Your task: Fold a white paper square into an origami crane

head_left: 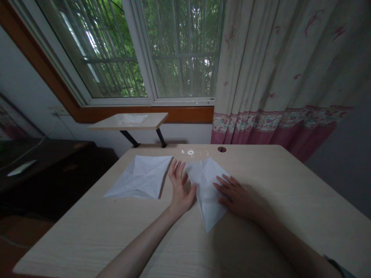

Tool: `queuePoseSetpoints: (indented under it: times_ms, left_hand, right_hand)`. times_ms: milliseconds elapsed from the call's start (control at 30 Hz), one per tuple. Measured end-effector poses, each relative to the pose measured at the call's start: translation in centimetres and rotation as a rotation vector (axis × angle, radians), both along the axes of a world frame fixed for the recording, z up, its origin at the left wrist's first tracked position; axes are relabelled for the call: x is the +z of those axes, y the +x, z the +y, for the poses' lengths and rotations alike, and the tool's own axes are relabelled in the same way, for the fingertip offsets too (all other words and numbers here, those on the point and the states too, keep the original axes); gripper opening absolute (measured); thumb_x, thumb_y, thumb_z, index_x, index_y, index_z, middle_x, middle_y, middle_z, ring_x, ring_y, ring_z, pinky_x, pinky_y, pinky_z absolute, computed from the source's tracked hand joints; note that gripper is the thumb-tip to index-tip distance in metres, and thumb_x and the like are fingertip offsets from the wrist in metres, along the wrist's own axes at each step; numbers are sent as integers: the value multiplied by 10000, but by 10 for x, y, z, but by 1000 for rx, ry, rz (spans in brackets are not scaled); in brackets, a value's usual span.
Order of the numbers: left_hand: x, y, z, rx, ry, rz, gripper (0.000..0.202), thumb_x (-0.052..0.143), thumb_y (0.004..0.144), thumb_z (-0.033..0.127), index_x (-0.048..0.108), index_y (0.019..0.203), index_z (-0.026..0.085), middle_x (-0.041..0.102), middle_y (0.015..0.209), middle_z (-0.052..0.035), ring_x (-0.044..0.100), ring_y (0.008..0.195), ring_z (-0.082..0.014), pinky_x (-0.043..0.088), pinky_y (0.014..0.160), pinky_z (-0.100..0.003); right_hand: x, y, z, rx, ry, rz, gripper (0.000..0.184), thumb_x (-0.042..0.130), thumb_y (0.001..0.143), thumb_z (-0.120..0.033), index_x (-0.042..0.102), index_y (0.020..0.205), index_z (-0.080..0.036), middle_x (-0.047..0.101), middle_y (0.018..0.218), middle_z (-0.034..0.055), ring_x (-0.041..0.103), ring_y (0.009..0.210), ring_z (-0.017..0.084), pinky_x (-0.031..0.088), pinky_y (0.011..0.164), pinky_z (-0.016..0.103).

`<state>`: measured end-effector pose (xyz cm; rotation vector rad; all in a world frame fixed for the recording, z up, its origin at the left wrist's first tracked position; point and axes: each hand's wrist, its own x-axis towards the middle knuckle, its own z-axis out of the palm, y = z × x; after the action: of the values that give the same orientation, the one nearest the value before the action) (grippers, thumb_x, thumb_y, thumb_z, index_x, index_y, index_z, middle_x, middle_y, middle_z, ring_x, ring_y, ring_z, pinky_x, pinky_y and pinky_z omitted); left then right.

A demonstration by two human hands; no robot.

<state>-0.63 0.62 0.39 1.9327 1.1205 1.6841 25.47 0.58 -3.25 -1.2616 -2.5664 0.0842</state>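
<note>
A folded sheet of white paper (207, 193) lies on the desk in front of me, one pointed corner toward me. My right hand (233, 195) rests flat on its right side with the fingers spread. At its left edge is my left hand (181, 187), thumb near or touching the paper and fingers stretched up and apart. To the left of that hand lies a second white paper sheet (142, 175), roughly square, with crease lines meeting near its middle. No hand touches this second sheet.
The light wooden desk (290, 193) has a round cable hole (222, 149) near its back edge. A small raised shelf (107, 124) on black legs holds another white paper (133, 118). Behind are a barred window (182, 50) and a flowered curtain (266, 69). A dark cabinet (49, 162) stands left.
</note>
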Motion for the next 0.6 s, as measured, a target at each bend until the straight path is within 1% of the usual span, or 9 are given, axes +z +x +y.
queuePoseSetpoints:
  times_ms: [100, 167, 200, 267, 333, 400, 500, 600]
  left_hand:
    - [0, 4, -2, -130, -43, -137, 720, 637, 899, 409, 246, 1503, 386, -10, 1610, -69, 133, 1492, -345, 491, 1034, -521]
    - [-3, 6, -1, -252, -84, -224, 731, 627, 910, 420, 209, 1510, 415, -26, 1626, -48, 157, 1493, -337, 471, 1059, -521]
    - [-4, 7, -1, -308, -111, -249, 733, 619, 917, 425, 193, 1515, 420, -15, 1632, -46, 178, 1490, -332, 457, 1074, -521]
    - [-8, 7, 0, -406, -180, -243, 724, 595, 933, 438, 185, 1527, 393, 64, 1637, -63, 219, 1483, -322, 412, 1114, -522]
    - [-10, 6, 2, -471, -226, -197, 704, 553, 952, 464, 192, 1542, 333, 157, 1629, -94, 246, 1478, -318, 357, 1153, -526]
    - [-12, 4, 3, -496, -260, -100, 706, 517, 964, 482, 189, 1554, 273, 215, 1618, -123, 263, 1474, -317, 310, 1178, -532]
    - [-13, 1, 3, -454, -279, 116, 772, 552, 942, 481, 175, 1563, 220, 238, 1613, -142, 276, 1469, -323, 243, 1205, -545]
    - [-12, 0, 2, -417, -247, 306, 866, 632, 891, 444, 149, 1570, 209, 247, 1610, -144, 267, 1471, -333, 214, 1213, -552]
  right_hand:
    - [2, -1, 0, -6, -10, -15, 544, 424, 983, -553, 444, 1467, -306, 393, 1558, 60, 306, 1452, 306, 267, 1177, 559]
    - [3, -1, 0, -9, -17, -18, 542, 432, 981, -547, 435, 1472, -316, 395, 1557, 57, 309, 1450, 309, 259, 1178, 567]
    - [4, -1, 1, -10, -19, -18, 541, 439, 978, -545, 433, 1472, -322, 398, 1555, 55, 310, 1449, 313, 252, 1177, 576]
    - [4, -1, 1, -14, -18, -16, 539, 452, 972, -548, 437, 1467, -336, 410, 1548, 50, 311, 1447, 321, 235, 1175, 601]
    - [4, 0, 1, -14, -8, -9, 537, 451, 971, -553, 434, 1467, -347, 412, 1548, 40, 308, 1448, 321, 216, 1178, 612]
    - [3, 0, 0, -12, -4, 3, 530, 442, 976, -550, 436, 1465, -347, 409, 1550, 35, 309, 1449, 313, 210, 1182, 606]
    - [2, 1, 1, -11, -22, 41, 503, 429, 989, -525, 451, 1457, -340, 407, 1550, 37, 326, 1443, 293, 213, 1190, 585]
    - [-2, 2, 5, -17, -57, 103, 460, 391, 1014, -470, 463, 1448, -336, 427, 1538, 27, 339, 1439, 257, 210, 1201, 557]
